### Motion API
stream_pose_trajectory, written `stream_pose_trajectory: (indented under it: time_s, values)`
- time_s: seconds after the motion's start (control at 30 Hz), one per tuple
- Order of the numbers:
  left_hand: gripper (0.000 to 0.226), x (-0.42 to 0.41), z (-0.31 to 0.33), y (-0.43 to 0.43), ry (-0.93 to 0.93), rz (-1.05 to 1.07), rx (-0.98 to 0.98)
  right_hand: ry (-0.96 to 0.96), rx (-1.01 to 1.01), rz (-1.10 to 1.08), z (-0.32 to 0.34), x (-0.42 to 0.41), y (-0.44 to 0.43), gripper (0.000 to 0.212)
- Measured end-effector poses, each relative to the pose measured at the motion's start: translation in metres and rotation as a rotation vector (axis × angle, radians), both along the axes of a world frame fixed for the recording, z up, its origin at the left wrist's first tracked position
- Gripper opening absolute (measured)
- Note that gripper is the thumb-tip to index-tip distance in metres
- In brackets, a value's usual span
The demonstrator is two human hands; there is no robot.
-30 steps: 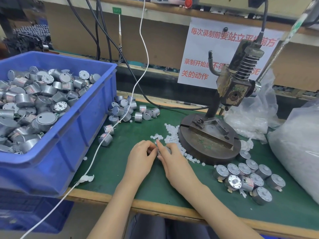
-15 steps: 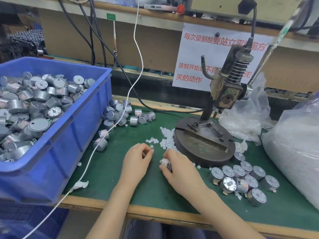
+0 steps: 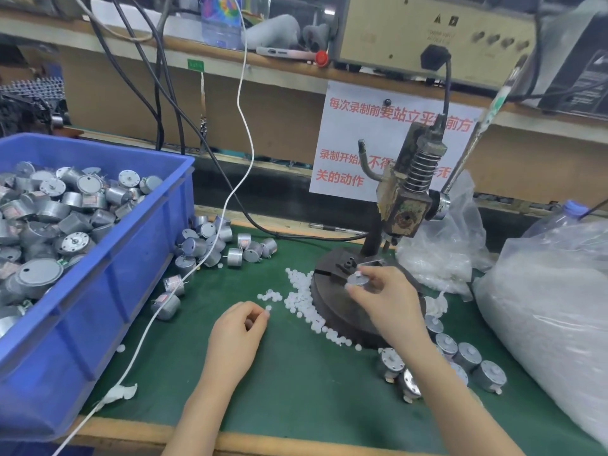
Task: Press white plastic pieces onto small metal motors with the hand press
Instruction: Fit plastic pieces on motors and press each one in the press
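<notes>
At 9 o'clock a blue bin (image 3: 98, 291) holds bulk motors. Its near wall stands high, which limits any sweep to the left. Loose motors (image 3: 210, 245) lie at 11 o'clock of the left hand, and a white cable (image 3: 158, 317) crosses the bench (image 3: 296, 390) beside them.

The left hand (image 3: 237, 334) rests on the bench at 6 o'clock with its fingers (image 3: 260, 319) curled and tips together. One white piece sits at the fingertips, but whether it is gripped cannot be told. The white plastic pieces (image 3: 301, 299) are strewn at 1 o'clock of this hand, touching the rim of the press base (image 3: 329, 311).

The right hand (image 3: 385, 301) pinches a motor (image 3: 357, 279) by its rim over the base — fingers clamped on the can, a white piece apparently on its top.

- Handling: the motor is judged rigid, smooth and fairly dense, so grip the cylindrical wall and keep clear of the shaft. The white pieces are judged very light and prone to roll, so take them singly with the fingertips.
- Clearance: the head of the hand press (image 3: 403, 209) hangs at 12 o'clock of the motor — keep fingers out from under it. Finished motors (image 3: 460, 357) at 4 o'clock and a plastic bag (image 3: 543, 307) at 3 o'clock narrow the room on the right.
</notes>
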State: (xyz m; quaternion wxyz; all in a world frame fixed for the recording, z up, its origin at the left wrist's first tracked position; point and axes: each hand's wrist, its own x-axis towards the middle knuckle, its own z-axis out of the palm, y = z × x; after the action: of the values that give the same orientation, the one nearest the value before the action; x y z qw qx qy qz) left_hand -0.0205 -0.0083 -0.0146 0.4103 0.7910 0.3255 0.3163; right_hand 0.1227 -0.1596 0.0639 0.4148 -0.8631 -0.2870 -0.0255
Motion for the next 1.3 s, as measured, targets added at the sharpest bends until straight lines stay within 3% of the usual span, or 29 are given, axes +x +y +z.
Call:
stream_pose_trajectory:
  time_s: [0.3, 0.5, 0.6, 0.73, 0.87, 0.97, 1.07, 1.17, 1.23, 1.3]
  values:
    - [0.018, 0.001, 0.002, 0.0, -0.013, 0.018, -0.052, -0.228, -0.082, -0.134, -0.018, 0.04, 0.001, 0.034]
    - [0.019, 0.002, 0.001, 0.0, -0.012, 0.042, -0.068, -0.163, -0.071, -0.201, -0.019, 0.049, 0.004, 0.038]
    - [0.02, 0.002, 0.001, 0.0, -0.015, 0.046, -0.069, -0.103, -0.108, -0.153, -0.019, 0.048, 0.004, 0.051]
    - [0.02, 0.003, 0.001, 0.0, -0.01, 0.044, -0.069, 0.145, 0.231, -0.148, 0.009, 0.058, -0.006, 0.061]
    - [0.019, 0.004, 0.001, 0.001, 0.0, 0.047, -0.061, 0.251, 0.538, -0.122, 0.066, 0.077, -0.015, 0.062]
    - [0.02, 0.003, 0.001, 0.0, 0.01, 0.059, -0.059, 0.324, 0.612, -0.121, 0.111, 0.09, -0.009, 0.055]
    - [0.022, 0.004, 0.003, -0.001, 0.039, 0.049, -0.028, 0.391, 0.741, -0.062, 0.145, 0.098, -0.005, 0.031]
    - [0.016, 0.004, 0.005, -0.003, 0.051, 0.007, 0.048, 0.463, 0.854, 0.037, 0.163, 0.095, -0.009, 0.028]
    - [0.011, 0.002, 0.006, -0.006, 0.072, 0.001, 0.105, 0.416, 0.9, 0.061, 0.167, 0.086, -0.017, 0.023]
    - [0.028, 0.001, 0.003, -0.007, 0.113, 0.004, 0.208, 0.32, 0.923, 0.11, 0.164, 0.071, -0.031, 0.02]
